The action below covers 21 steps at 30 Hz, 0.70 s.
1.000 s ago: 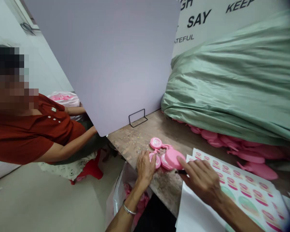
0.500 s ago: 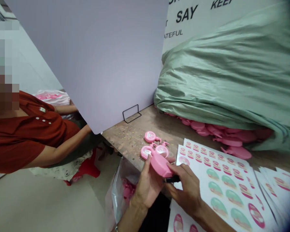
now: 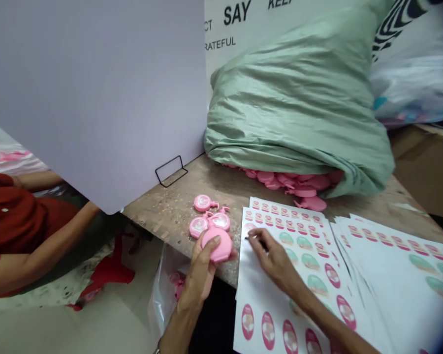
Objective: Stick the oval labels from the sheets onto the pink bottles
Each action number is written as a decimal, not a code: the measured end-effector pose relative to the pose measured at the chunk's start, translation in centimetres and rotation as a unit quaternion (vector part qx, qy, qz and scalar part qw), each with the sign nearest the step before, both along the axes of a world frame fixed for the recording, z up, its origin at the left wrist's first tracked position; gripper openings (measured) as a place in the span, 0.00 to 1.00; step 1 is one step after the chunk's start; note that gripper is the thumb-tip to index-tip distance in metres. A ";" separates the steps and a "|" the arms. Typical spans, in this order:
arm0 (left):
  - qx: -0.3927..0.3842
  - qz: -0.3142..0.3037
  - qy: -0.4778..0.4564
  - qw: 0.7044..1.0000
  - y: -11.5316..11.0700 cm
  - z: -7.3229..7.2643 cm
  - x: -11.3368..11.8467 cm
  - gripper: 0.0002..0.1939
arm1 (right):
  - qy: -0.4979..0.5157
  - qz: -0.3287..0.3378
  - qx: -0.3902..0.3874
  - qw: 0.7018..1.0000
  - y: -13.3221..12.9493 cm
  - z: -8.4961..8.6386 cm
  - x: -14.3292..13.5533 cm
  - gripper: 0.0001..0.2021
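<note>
My left hand (image 3: 203, 270) is closed around a flat, round pink plastic piece (image 3: 217, 245), thumb on its face, just over the table's near edge. Past it lie three similar pink pieces (image 3: 218, 221) with hooked ends and round labels on them. My right hand (image 3: 271, 255) rests at the upper left of a white sticker sheet (image 3: 254, 275), fingers pinched. A small dark tip pokes out by its fingertips, part of a slim black tool mostly hidden in the grip. Pink and green round or oval stickers cover the sheet.
A large green cloth sack (image 3: 299, 108) spills pink pieces (image 3: 310, 202) onto the wooden table (image 3: 221, 182). More sticker sheets (image 3: 398, 285) lie at right. A pale upright panel (image 3: 96, 98) separates me from a person in a red shirt (image 3: 33, 221). Below hangs a plastic bag (image 3: 160, 290).
My right hand has left the pink piece and moved onto the sticker sheet. My left hand keeps hold of the piece, now face turned toward me. The view has swung right.
</note>
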<state>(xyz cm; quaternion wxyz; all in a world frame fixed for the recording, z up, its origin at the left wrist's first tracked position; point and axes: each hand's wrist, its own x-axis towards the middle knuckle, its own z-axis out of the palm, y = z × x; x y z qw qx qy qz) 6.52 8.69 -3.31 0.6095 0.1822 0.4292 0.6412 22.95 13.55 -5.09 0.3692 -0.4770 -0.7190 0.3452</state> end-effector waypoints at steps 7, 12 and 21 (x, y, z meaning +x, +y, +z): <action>-0.010 -0.109 0.092 0.990 2.6 -3.4 3.0 0.24 | -0.170 -0.136 0.093 0.972 6.0 -5.3 4.1 0.10; -0.020 -0.085 0.153 0.984 4.3 -4.9 3.5 0.25 | -0.189 -0.156 0.104 0.964 5.2 -6.0 4.3 0.10; 0.012 -0.088 0.199 0.976 4.7 -4.8 3.9 0.20 | -0.229 -0.188 0.117 0.948 4.4 -5.9 5.2 0.07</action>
